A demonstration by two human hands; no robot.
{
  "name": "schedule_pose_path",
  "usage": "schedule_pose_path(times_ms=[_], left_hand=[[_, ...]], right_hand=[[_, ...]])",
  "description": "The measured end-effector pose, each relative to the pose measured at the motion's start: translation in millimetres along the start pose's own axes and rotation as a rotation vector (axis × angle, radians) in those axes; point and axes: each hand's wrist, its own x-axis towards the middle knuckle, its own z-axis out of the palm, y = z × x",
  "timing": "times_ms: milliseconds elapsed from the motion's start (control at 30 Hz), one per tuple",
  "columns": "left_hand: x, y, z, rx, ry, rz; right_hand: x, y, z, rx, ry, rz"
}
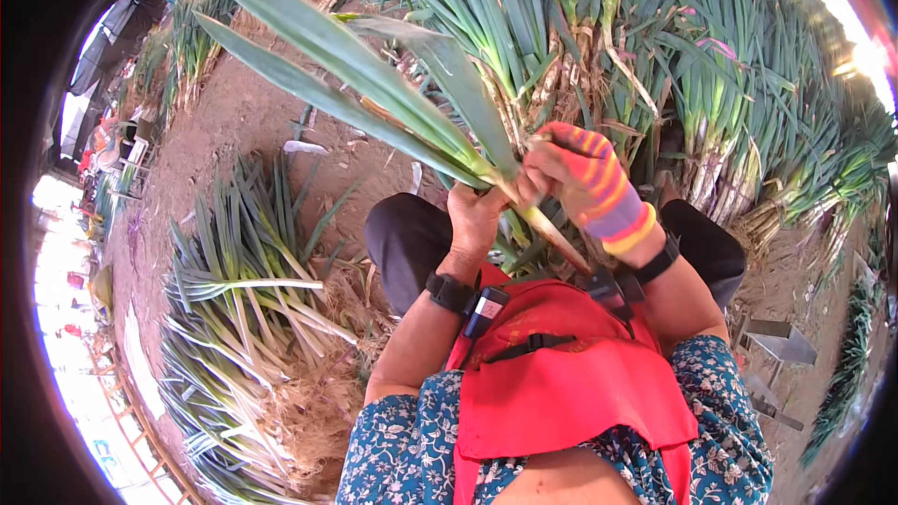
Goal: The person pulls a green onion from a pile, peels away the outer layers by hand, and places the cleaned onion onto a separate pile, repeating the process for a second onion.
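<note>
A leek is held slantwise at the frame's upper centre, its leaves toward the upper left. Its stem is enclosed by the left hand's fingers, presumably for steadiness; the gloved right hand's fingers are pinched upon it alongside. Heaped leeks are placed at lower left, apparently within reach.

Farm produce yard, dirt floor, heaped green onions
</note>
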Motion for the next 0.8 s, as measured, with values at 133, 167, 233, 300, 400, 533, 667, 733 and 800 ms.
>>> schedule_pose_path(times_ms=[133,167,233,300,400,533,667,733,800], left_hand=[[10,-9,-16,-0.017,0.263,-0.145],[8,-2,-13,-0.012,0.264,-0.145],[7,7,-4,-0.098,0.226,-0.100],[9,6,3,-0.063,0.209,-0.082],[5,13,6,0.014,0.210,-0.008],[-1,35,14,-0.077,0.153,-0.043],[-2,76,-2,-0.301,0.028,0.168],[-5,108,-10,-0.380,-0.023,0.137],[-2,118,-21,-0.428,-0.049,0.117]], right_hand=[[-53,-3,26,-0.157,-0.106,0.235],[-52,-3,15,-0.152,-0.108,0.234],[-40,4,-29,-0.930,-0.037,-0.061],[-37,39,-84,-1.717,0.074,-0.246],[-47,88,-102,-1.967,0.174,-0.424],[-46,124,-124,-1.307,0.179,0.036],[-34,93,-110,-1.187,0.052,0.111],[-34,94,-118,-1.001,-0.002,0.090],[-35,92,-112,-0.917,-0.047,0.134]])
